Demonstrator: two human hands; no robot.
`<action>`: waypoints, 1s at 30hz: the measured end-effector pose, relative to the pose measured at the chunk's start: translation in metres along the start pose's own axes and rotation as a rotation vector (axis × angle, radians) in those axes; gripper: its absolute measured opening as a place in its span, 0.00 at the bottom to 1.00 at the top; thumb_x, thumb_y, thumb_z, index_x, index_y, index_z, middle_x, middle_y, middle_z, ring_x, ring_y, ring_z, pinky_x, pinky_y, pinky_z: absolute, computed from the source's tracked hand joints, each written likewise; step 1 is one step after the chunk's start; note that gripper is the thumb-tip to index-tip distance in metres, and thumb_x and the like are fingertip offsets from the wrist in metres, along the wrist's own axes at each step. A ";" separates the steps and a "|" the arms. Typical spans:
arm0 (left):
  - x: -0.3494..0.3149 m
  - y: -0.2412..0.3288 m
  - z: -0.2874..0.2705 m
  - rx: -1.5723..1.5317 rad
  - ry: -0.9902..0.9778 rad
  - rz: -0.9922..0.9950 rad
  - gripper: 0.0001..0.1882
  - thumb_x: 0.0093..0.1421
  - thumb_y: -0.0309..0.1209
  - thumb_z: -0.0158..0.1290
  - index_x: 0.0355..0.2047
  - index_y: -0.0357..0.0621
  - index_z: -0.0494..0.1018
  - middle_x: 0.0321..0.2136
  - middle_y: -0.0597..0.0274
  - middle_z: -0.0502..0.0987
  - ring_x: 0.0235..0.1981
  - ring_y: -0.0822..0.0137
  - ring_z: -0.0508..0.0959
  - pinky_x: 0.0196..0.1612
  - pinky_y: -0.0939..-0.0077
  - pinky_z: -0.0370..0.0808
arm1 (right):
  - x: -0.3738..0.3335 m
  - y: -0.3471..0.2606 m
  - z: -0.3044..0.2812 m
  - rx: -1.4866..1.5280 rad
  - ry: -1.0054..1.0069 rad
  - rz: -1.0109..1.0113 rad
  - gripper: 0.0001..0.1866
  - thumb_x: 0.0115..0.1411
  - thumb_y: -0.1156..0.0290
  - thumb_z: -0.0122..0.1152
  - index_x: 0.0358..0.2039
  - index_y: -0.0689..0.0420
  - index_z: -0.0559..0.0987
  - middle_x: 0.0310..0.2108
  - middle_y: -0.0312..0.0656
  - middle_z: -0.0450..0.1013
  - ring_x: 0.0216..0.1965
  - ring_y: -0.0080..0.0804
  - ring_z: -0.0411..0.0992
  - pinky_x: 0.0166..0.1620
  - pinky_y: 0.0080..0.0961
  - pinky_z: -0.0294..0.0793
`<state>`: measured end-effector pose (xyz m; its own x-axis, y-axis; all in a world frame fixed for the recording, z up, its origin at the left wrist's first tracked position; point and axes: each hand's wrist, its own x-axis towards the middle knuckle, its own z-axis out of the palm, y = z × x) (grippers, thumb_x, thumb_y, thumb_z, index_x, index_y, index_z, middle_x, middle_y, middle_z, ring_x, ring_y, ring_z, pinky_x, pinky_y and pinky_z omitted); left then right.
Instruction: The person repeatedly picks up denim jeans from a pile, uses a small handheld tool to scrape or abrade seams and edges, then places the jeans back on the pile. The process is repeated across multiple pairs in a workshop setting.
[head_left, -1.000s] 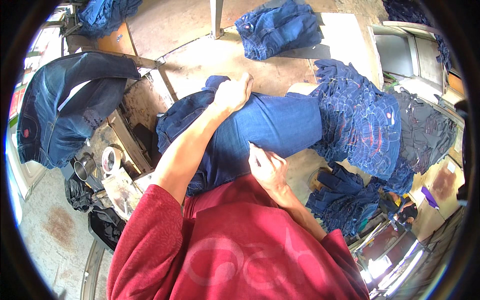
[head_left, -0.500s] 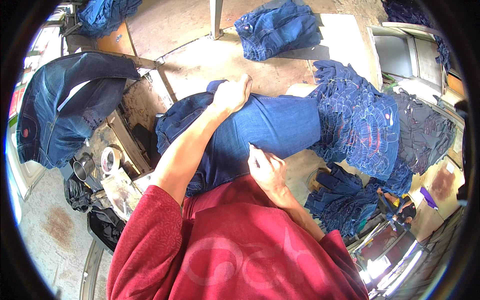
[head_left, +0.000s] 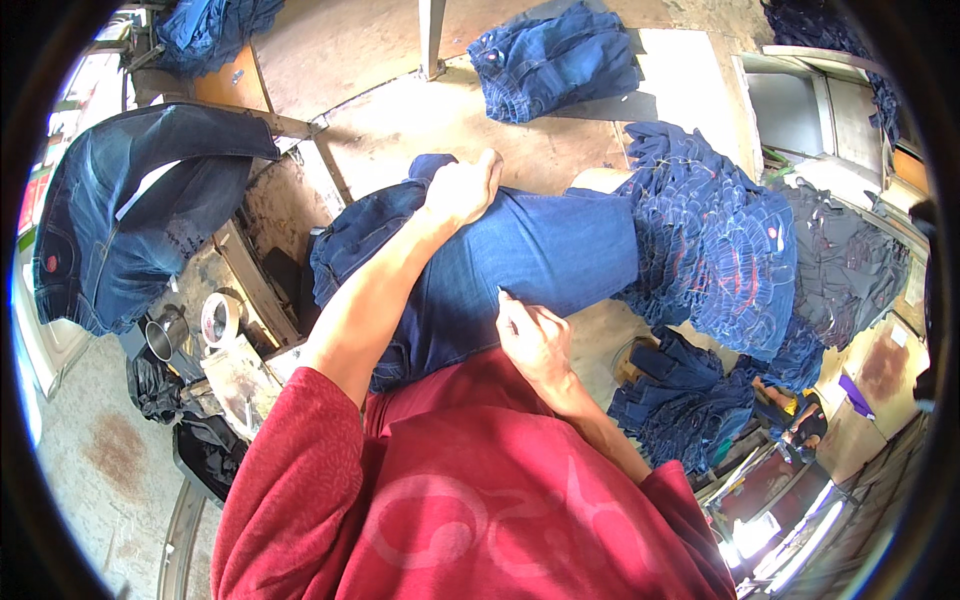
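Note:
A pair of blue denim trousers point(head_left: 540, 250) lies across my lap, one leg stretched out to the right and the darker, bunched part on the left. My left hand point(head_left: 466, 192) is closed on the far edge of the denim, its thumb side up. Just nearer to me, my right hand point(head_left: 537, 340) is closed around a small tool with a thin dark tip; the palm hides most of it, so its kind cannot be made out. That tip rests on or just over the denim.
Gathered denim garments point(head_left: 715, 250) are heaped at right, with darker denim point(head_left: 690, 400) below them. A folded denim bundle point(head_left: 555, 60) lies on the far floor. At left, dark jeans point(head_left: 140, 210) hang over a bench bearing a tape roll point(head_left: 221, 320) and metal cup point(head_left: 167, 335).
Almost nothing differs. Both hands keep their places on the denim, and a person in the far lower right has shifted slightly.

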<state>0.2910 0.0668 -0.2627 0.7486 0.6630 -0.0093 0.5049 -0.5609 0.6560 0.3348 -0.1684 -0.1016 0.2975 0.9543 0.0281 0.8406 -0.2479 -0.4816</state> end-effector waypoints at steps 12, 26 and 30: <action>-0.001 0.001 0.000 0.046 -0.008 -0.007 0.13 0.77 0.42 0.48 0.48 0.48 0.75 0.20 0.43 0.80 0.21 0.40 0.83 0.28 0.44 0.80 | 0.001 -0.006 -0.001 -0.035 0.025 0.026 0.07 0.61 0.74 0.71 0.40 0.52 0.86 0.18 0.36 0.76 0.20 0.34 0.80 0.24 0.34 0.80; -0.088 0.072 -0.117 -0.048 0.154 0.084 0.14 0.60 0.37 0.70 0.35 0.45 0.76 0.33 0.53 0.76 0.40 0.48 0.77 0.46 0.53 0.73 | 0.006 0.011 -0.016 0.122 0.141 0.184 0.15 0.65 0.64 0.74 0.49 0.52 0.82 0.35 0.39 0.81 0.39 0.42 0.80 0.45 0.40 0.79; -0.180 0.105 -0.125 0.165 0.200 0.160 0.14 0.57 0.40 0.71 0.41 0.53 0.83 0.42 0.65 0.78 0.48 0.56 0.76 0.55 0.54 0.71 | -0.003 0.016 0.005 -0.022 0.122 0.049 0.13 0.62 0.59 0.76 0.43 0.49 0.83 0.31 0.32 0.78 0.36 0.37 0.78 0.42 0.39 0.74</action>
<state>0.1556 -0.0489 -0.0975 0.7331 0.6350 0.2433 0.4629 -0.7281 0.5056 0.3452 -0.1747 -0.1143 0.3898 0.9140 0.1122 0.8331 -0.2982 -0.4659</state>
